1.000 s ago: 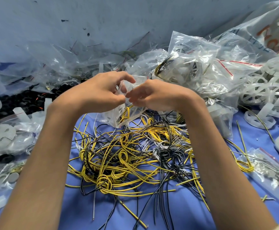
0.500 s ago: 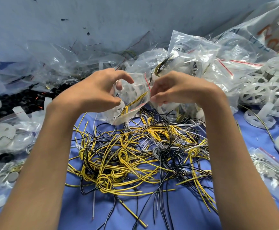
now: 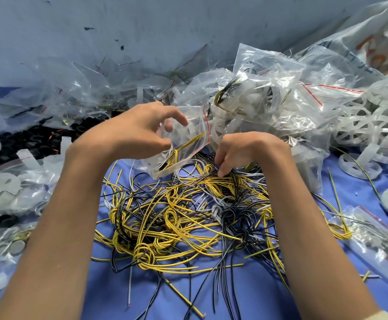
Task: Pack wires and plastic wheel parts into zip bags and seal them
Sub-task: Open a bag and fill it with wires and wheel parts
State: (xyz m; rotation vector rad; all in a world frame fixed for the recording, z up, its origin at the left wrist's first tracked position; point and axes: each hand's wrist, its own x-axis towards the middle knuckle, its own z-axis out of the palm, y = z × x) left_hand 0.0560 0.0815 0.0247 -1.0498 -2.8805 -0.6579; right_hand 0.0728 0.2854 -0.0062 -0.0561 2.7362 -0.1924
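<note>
My left hand [image 3: 140, 132] holds a small clear zip bag [image 3: 186, 144] with a red seal line; a yellow-and-black wire bundle and a white plastic part sit inside it. The bag's mouth faces right and stands open. My right hand [image 3: 241, 151] is off the bag and reaches down into the tangled pile of yellow, black and white wires [image 3: 188, 211], fingertips touching knotted wires at the pile's far edge. Whether it grips one I cannot tell.
Filled zip bags [image 3: 264, 98] are heaped behind the hands. White plastic wheels [image 3: 368, 125] lie at the right, black parts [image 3: 33, 139] at the left. A long bag of small metal parts [image 3: 378, 241] lies at the near right on the blue cloth.
Both hands held the bag's mouth together a second ago. Then the right hand pulled away, let go and dropped to the wire pile; the left hand keeps the bag.
</note>
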